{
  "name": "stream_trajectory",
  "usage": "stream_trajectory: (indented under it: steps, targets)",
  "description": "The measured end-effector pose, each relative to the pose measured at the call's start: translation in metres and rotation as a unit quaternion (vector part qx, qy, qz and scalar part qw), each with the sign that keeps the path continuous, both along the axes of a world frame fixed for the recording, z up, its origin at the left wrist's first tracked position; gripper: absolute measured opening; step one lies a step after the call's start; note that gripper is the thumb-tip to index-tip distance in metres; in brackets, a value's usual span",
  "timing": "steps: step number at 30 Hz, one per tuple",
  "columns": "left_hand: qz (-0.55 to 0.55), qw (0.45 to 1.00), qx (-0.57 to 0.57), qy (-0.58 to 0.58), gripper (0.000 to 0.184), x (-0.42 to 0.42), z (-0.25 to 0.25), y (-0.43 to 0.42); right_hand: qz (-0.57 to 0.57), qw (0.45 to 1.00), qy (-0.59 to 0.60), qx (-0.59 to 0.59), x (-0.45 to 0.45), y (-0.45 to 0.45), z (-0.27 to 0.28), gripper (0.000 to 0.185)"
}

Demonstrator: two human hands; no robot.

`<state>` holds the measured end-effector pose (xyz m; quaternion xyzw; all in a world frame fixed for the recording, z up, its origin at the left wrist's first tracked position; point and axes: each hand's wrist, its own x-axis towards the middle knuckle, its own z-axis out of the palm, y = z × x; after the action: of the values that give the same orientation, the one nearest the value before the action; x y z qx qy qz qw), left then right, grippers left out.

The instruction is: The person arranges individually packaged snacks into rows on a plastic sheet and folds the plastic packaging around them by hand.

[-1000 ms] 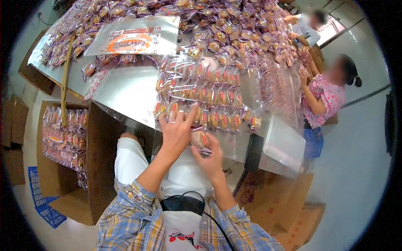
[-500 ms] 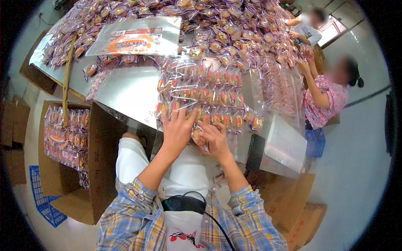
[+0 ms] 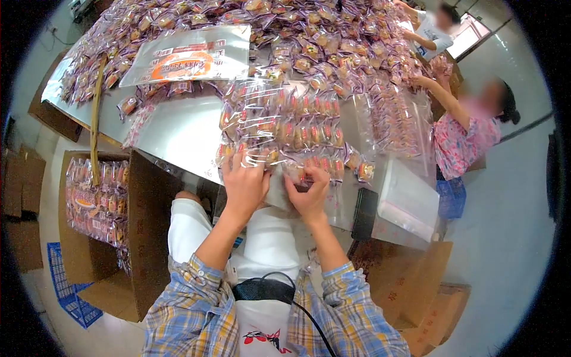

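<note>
Rows of small wrapped cakes (image 3: 309, 132) lie inside a large clear bag on the table, in front of me. My left hand (image 3: 245, 181) rests on the bag's near left part, fingers spread over the lowest row. At the right of it, my right hand (image 3: 308, 187) pinches a wrapped cake (image 3: 294, 172) at the near edge of the rows, thumb and index finger curved round it. Another wrapped cake (image 3: 364, 171) sits at the right end of the lowest row.
Loose wrapped cakes (image 3: 321, 35) are heaped across the back. A printed bag (image 3: 184, 56) lies at left, clear bags (image 3: 407, 199) at right. Packed cakes stand in a cardboard box (image 3: 151, 220) at lower left. Two people reach over the table's right side.
My right hand has moved up with the cake, from below the lowest row to its edge. My left hand has shifted slightly left. The co-workers' arms have moved.
</note>
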<state>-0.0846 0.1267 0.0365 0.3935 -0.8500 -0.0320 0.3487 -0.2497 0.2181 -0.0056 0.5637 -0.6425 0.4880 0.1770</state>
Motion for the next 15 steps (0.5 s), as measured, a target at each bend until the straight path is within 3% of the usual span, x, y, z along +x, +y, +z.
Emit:
stream_trajectory:
  steps: [1, 4, 5, 8, 11, 15]
  targets:
    - [0.003, 1.0, -0.005, 0.0, 0.057, -0.001, 0.0, 0.001, 0.003, 1.0, -0.009, -0.02, 0.001, -0.002, 0.0, 0.057]
    - [0.013, 1.0, -0.003, -0.014, 0.056, -0.002, 0.005, 0.002, 0.017, 0.99, 0.131, 0.05, 0.002, -0.003, 0.006, 0.056]
    - [0.014, 1.0, 0.002, -0.022, 0.056, -0.002, 0.007, 0.003, 0.004, 0.992, 0.111, 0.066, 0.003, -0.004, 0.004, 0.041]
    - [0.004, 1.0, -0.001, -0.017, 0.056, 0.001, 0.005, 0.001, -0.036, 0.985, 0.138, 0.102, 0.008, -0.003, 0.014, 0.036]
    - [0.014, 1.0, 0.002, 0.011, 0.05, -0.002, 0.008, 0.001, -0.063, 0.986, 0.116, 0.098, 0.007, -0.007, 0.012, 0.037]
    - [0.021, 1.0, -0.019, -0.01, 0.051, -0.006, -0.002, 0.006, -0.086, 0.971, 0.148, 0.169, 0.019, -0.018, 0.025, 0.052]
